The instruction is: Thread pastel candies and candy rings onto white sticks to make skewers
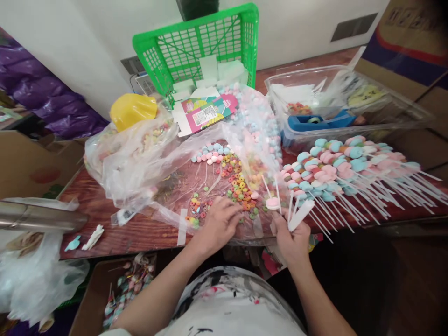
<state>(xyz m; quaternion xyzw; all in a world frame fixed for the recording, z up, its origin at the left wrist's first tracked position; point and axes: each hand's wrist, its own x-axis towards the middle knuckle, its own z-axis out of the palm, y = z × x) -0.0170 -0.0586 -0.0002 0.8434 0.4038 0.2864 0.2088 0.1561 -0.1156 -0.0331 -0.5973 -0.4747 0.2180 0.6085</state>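
The right hand (293, 240) has its grip closed around a bundle of thin white sticks (301, 215), a flat round pink-and-white marshmallow (272, 203) at its fingertips. The left hand (220, 225) bends over small multicoloured ring-shaped pieces (241, 184) on the reddish-brown wood-grained counter (147, 233); whether its grip pinches one, I cannot tell. To the right lie pink-and-blue marshmallow skewers (327, 163). Beyond them sits a clear plastic tub (385, 114); farther left, an upright green plastic basket (196, 35).
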